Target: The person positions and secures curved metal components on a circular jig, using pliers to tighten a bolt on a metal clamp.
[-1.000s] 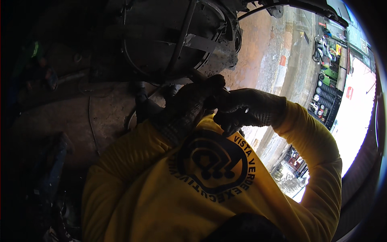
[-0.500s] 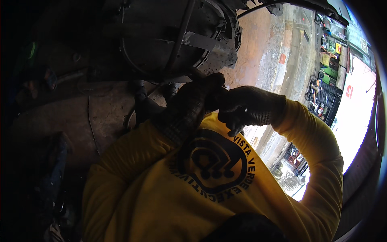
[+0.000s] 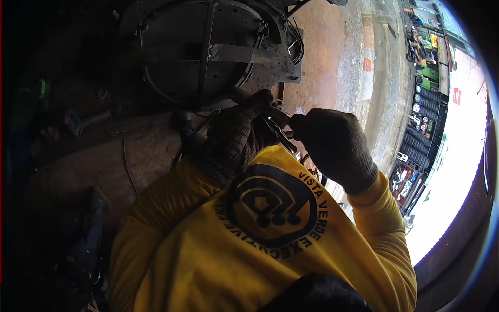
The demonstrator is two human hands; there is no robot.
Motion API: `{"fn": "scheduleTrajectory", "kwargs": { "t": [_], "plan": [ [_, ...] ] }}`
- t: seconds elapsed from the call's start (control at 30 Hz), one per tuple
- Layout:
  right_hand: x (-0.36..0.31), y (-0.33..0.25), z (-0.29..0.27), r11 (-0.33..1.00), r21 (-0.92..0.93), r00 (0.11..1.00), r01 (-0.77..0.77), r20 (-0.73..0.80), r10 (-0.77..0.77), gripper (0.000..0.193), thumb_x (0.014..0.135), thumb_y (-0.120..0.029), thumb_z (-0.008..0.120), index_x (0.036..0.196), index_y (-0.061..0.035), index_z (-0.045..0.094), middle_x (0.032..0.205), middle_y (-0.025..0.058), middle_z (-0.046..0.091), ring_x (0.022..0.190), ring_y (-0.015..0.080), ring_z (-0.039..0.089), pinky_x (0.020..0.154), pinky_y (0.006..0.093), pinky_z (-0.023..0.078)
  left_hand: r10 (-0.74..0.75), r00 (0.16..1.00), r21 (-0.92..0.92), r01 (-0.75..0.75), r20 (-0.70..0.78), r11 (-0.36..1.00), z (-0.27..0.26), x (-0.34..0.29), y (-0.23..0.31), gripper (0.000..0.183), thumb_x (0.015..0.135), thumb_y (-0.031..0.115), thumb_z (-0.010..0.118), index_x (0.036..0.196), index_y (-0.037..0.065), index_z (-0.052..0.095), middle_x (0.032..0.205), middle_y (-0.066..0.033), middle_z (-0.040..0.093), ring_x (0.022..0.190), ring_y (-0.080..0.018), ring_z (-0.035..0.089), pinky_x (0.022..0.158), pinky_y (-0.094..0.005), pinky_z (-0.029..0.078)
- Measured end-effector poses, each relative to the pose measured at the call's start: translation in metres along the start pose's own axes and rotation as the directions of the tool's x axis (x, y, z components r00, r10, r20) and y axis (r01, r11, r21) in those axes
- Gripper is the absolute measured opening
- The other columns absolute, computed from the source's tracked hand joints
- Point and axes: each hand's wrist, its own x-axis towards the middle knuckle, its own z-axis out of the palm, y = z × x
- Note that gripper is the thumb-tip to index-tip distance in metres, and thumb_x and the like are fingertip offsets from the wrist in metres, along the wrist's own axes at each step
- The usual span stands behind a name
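My left hand (image 3: 234, 132), in a dark knitted work glove, is closed just below a round metal frame (image 3: 205, 52). A short dark bar-like piece (image 3: 278, 115) runs from its fingers toward my right hand (image 3: 335, 148). The right hand, gloved too, is closed in a fist at the piece's other end; its fingertips are hidden behind the glove's back. Under the left hand show thin dark curved metal handles (image 3: 281, 136), too dim to name. The frame has a bar across its middle and a flat strip crossing that bar.
The frame lies on a dark metal work surface (image 3: 283, 73), with coiled wire (image 3: 296, 47) at its right edge. A thin cable (image 3: 127, 166) trails over the brown floor (image 3: 99, 156) at left. Stacked tyres (image 3: 429, 112) stand far off to the right, beyond a paved strip.
My right hand has turned, now showing its glove's back, and has drawn slightly right of the left hand. The bar-like piece shows between them. The whole view has shifted somewhat.
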Motion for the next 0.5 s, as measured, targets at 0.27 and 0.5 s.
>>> {"fn": "scheduleTrajectory", "kwargs": {
  "t": [0.27, 0.5],
  "plan": [
    [-0.005, -0.007, 0.012, 0.998, 0.011, 0.994, -0.058, -0.096, 0.059, 0.013, 0.090, -0.021, 0.063, 0.096, -0.0115, 0.071, 0.081, 0.0105, 0.063, 0.076, 0.0276, 0.066, 0.061, 0.0385, 0.053, 0.039, 0.993, -0.046, -0.045, -0.116, 0.998, -0.001, 0.000, -0.007, 0.013, 0.096, 0.020, 0.062, 0.098, 0.007, 0.066, 0.094, -0.0062, 0.068, 0.094, -0.0219, 0.067, 0.084, -0.0425, 0.057],
    [-0.008, -0.014, 0.014, 0.968, 0.103, 0.967, -0.230, -0.086, 0.239, 0.012, 0.087, -0.021, 0.068, 0.089, -0.0102, 0.071, 0.077, 0.0098, 0.063, 0.070, 0.0276, 0.066, 0.061, 0.0379, 0.053, 0.110, 0.994, -0.022, -0.110, 0.022, 0.994, -0.006, 0.001, -0.011, 0.022, 0.097, 0.027, 0.059, 0.103, 0.006, 0.065, 0.096, -0.0098, 0.068, 0.099, -0.0247, 0.066, 0.095, -0.0447, 0.052]
  ]
}}
